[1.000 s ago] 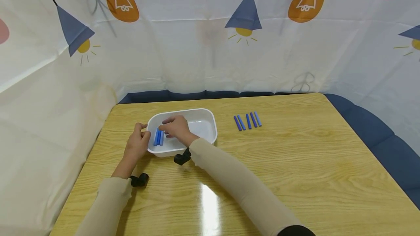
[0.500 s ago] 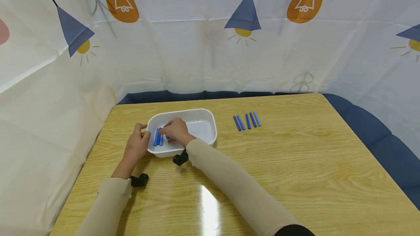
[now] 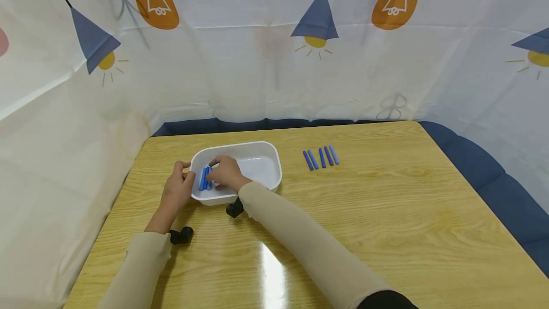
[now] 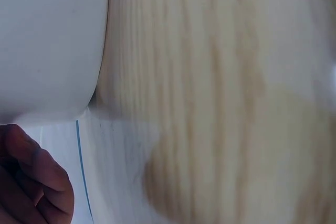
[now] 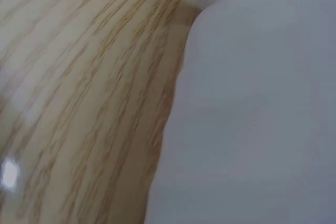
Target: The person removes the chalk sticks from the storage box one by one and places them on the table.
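Observation:
A white tray (image 3: pixel 261 189) with rounded corners stands on the wooden table. My left hand (image 3: pixel 177 190) grips its left end, fingertips at the rim; in the left wrist view curled fingers (image 4: pixel 39 177) lie close against the tray's end wall. Several blue sticks (image 3: pixel 203 179) lie side by side inside the tray's left end. My right hand (image 3: pixel 227 173) reaches into the tray from the right, its bent fingers at the rightmost of these sticks. Whether they pinch it I cannot tell. The tray's outer wall (image 5: pixel 252 114) fills much of the right wrist view, fingertips out of sight.
Right of the tray, several more sticks (image 3: pixel 321 157) in light to dark blue lie in a row. The wooden table (image 3: pixel 386 213) ends at a dark blue padded edge (image 3: pixel 484 170). A white printed curtain (image 3: pixel 240 70) hangs behind and at the sides.
My right fingers have shifted slightly along the sticks in the tray and lie a little further over the rightmost one. My left hand stays at the tray's end; the view has swung slightly.

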### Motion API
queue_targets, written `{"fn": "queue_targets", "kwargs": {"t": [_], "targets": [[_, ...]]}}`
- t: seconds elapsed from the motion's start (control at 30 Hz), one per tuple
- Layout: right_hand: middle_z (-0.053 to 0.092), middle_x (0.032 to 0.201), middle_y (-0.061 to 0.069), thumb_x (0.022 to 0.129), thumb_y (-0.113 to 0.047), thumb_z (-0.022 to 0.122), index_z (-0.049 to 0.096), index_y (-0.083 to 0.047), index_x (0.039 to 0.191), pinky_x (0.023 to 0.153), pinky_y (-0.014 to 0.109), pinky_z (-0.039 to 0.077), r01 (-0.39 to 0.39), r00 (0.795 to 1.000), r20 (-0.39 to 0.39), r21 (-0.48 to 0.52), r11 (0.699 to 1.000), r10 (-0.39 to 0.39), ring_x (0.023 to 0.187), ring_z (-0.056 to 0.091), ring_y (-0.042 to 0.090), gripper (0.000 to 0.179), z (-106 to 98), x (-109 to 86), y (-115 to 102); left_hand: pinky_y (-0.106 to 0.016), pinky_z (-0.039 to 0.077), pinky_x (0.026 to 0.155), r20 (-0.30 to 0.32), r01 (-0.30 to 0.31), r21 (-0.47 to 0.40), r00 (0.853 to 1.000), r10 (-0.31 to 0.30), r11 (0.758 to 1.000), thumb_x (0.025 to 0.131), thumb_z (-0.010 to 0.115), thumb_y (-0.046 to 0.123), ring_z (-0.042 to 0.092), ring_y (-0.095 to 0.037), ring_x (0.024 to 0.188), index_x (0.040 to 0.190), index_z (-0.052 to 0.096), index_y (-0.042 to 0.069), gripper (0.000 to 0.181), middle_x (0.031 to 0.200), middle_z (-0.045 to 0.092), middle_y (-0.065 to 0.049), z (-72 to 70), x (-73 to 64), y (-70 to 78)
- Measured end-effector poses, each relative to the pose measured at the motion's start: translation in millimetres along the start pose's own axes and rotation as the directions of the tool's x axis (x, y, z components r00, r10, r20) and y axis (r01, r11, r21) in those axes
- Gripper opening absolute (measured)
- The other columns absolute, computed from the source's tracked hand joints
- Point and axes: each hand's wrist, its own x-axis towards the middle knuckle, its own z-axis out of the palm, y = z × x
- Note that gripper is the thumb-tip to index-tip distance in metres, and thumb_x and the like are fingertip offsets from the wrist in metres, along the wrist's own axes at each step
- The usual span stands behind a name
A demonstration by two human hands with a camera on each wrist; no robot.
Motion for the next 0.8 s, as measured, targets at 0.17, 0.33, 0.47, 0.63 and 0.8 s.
{"fn": "queue_targets", "kwargs": {"t": [0.17,0.33,0.47,0.63,0.8], "targets": [[0.065,0.1,0.004,0.078,-0.012,0.077,0.064,-0.013,0.122,0.051,0.025,0.053,0.022,1.0,0.002,-0.062,0.998,-0.022,0.061,0.064,0.014,0.046,3.9,4.3,1.6,-0.043,0.049,0.086,-0.005,-0.002,0.002,1.0,0.002,1.0,0.098,0.029,0.033,0.057,-0.032,0.103,0.14,0.031,0.008,0.049,0.122,0.06,-0.026,0.1,-0.3,0.2],[0.066,0.106,0.006,0.079,-0.015,0.078,0.061,-0.01,0.125,0.049,0.023,0.051,0.045,0.999,0.002,-0.114,0.992,-0.045,0.056,0.064,0.014,0.05,5.8,6.5,2.4,-0.048,0.048,0.09,0.003,0.001,-0.001,1.0,-0.001,1.0,0.098,0.029,0.033,0.057,-0.035,0.108,0.141,0.031,0.007,0.05,0.127,0.057,-0.028,0.4,1.1,0.1],[0.066,0.104,0.005,0.079,-0.017,0.078,0.061,-0.01,0.125,0.049,0.023,0.051,0.059,0.998,0.001,-0.142,0.988,-0.06,0.055,0.063,0.013,0.05,5.6,5.9,2.0,-0.048,0.049,0.09,0.011,0.007,-0.003,1.0,-0.007,1.0,0.098,0.028,0.034,0.057,-0.036,0.108,0.141,0.03,0.008,0.051,0.129,0.056,-0.029,0.7,2.4,0.1],[0.066,0.1,0.005,0.078,-0.017,0.079,0.061,-0.009,0.124,0.05,0.022,0.05,0.076,0.997,-0.001,-0.158,0.984,-0.077,0.054,0.062,0.013,0.05,5.3,3.4,2.2,-0.046,0.05,0.087,0.01,0.008,-0.005,1.0,-0.008,1.0,0.098,0.028,0.035,0.057,-0.034,0.105,0.142,0.029,0.008,0.051,0.128,0.056,-0.028,0.8,2.1,-0.7],[0.065,0.097,0.004,0.077,-0.018,0.08,0.063,-0.009,0.122,0.051,0.022,0.051,0.087,0.996,0.007,-0.166,0.982,-0.087,0.054,0.062,0.011,0.049,5.5,2.8,3.6,-0.037,0.05,0.078,0.005,-0.001,0.004,1.0,0.001,1.0,0.098,0.029,0.034,0.057,-0.032,0.098,0.141,0.03,0.008,0.05,0.121,0.059,-0.027,1.4,1.5,-0.3]]}}
